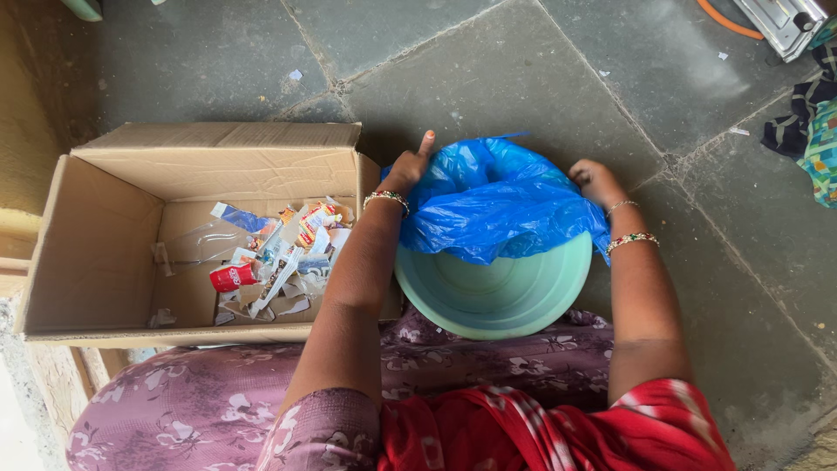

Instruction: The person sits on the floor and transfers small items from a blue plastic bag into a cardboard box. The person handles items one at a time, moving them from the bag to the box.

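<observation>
Below the red cloth (558, 432), both hands' (410, 166) (595, 180) grip pinches blue bag (497, 205) over green tub (497, 296), beside scrap-filled cardboard box (105, 235).

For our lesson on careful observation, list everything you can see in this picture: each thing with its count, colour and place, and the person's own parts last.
Round plastic bin: one, pale green, on the floor in front of the person.
Thin plastic bag: one, blue, draped over the bin's far rim.
Open cardboard box: one, brown, left of the bin.
Torn wrappers and paper scraps: many, mixed white, red and blue, inside the box.
Stone slab floor: grey, all around.
Patterned cloth: one, dark and turquoise, right edge.
Metal object: one, silver, top right corner.
Left hand: one, its grip on the bag's left edge, bangle on the wrist.
Right hand: one, its grip on the bag's right edge, bangles on the wrist.
</observation>
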